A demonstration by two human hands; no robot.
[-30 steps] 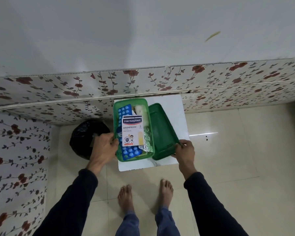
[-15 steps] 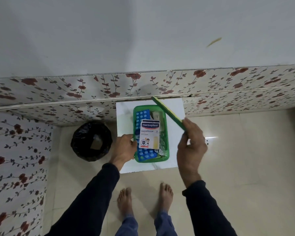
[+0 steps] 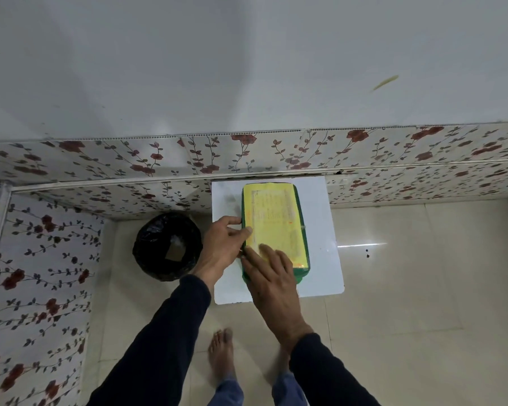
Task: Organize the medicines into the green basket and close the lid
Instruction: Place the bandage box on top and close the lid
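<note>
The green basket point(image 3: 301, 278) stands on a small white table point(image 3: 320, 230) against the wall. Its lid point(image 3: 276, 221), green-rimmed with a yellow printed label on top, lies flat over the basket and hides the medicines inside. My left hand point(image 3: 222, 247) grips the basket's left edge, thumb on the lid's rim. My right hand point(image 3: 272, 279) rests flat on the near part of the lid, fingers spread, palm down.
A round bin lined with a black bag point(image 3: 167, 246) stands on the floor left of the table. Floral-patterned wall panels point(image 3: 129, 168) run behind and to the left. My bare feet point(image 3: 222, 356) are on the tiled floor in front of the table.
My right hand swung the lid over from the right and laid it flat on the basket, then moved onto its near end. The medicines are now covered. My left hand stayed at the left edge.
</note>
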